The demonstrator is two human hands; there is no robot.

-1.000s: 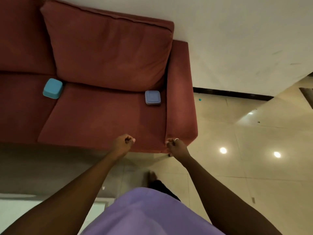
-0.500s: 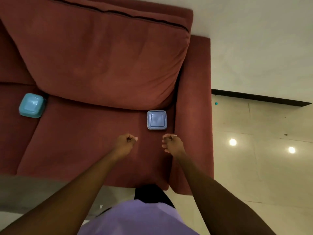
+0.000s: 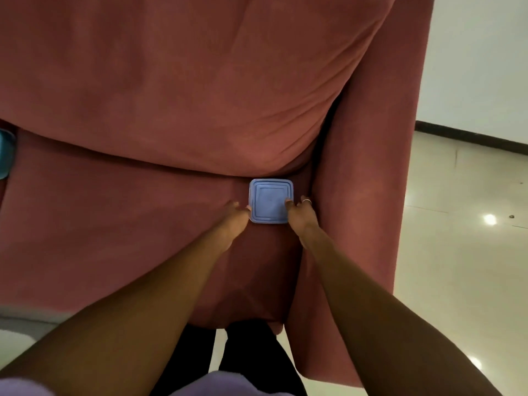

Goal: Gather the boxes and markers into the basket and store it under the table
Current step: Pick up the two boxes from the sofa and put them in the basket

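Observation:
A square purple-blue lidded box (image 3: 270, 198) lies on the red sofa seat (image 3: 114, 224), in the corner by the back cushion and the right armrest. My left hand (image 3: 233, 217) presses its fingertips against the box's left edge. My right hand (image 3: 301, 214), a ring on one finger, clasps the right side with a finger over the lid. The box still rests on the seat. A teal box (image 3: 5, 154) shows only partly at the far left edge. No basket or markers are in view.
The big back cushion (image 3: 185, 81) fills the top of the view. The sofa's right armrest (image 3: 371, 195) stands right beside my right hand. Glossy tiled floor (image 3: 457, 252) and a white wall lie to the right.
I have leaned in close over the sofa. Both fists have opened and reached forward onto the purple-blue box's two sides. The teal box has slid nearly out of view at left.

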